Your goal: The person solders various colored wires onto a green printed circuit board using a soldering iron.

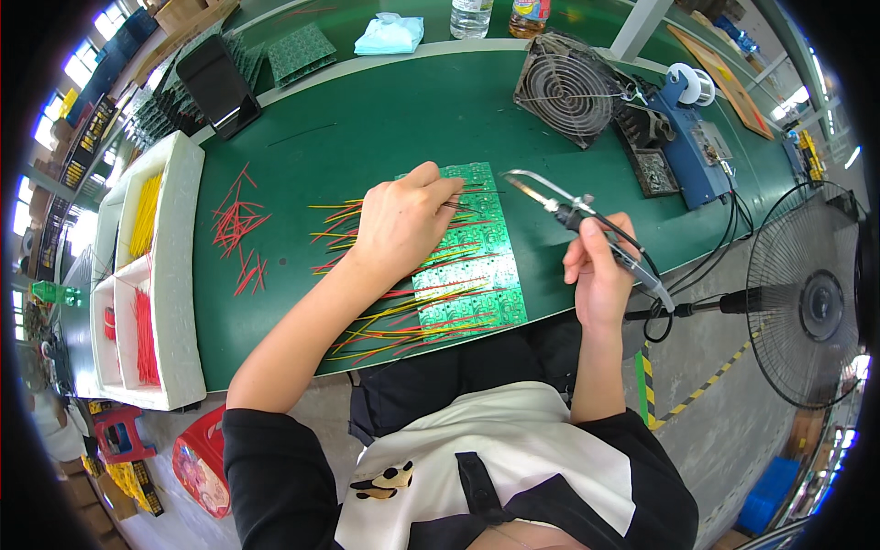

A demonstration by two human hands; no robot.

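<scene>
My left hand (403, 220) rests over the upper part of a green circuit board panel (500, 261), its thumb and fingers pinched together. A thin wire seems to be between the fingertips; its colour is hard to tell. Rows of red, yellow and black wires (385, 337) lie across the panel and stick out past its left side. Right of the panel, my right hand (602, 275) grips a soldering iron (573, 215) with a curved metal feed tube along its tip. The tip points up and left, held apart from the board.
At left stands a white foam box (183, 275) of yellow and red wires. Loose red wires (240, 225) lie beside it. A phone (218, 87), blue cloth (390, 34) and bottles line the back. A small fan (568, 87) and blue solder feeder (692, 137) stand back right; a large fan (816, 293) is beyond.
</scene>
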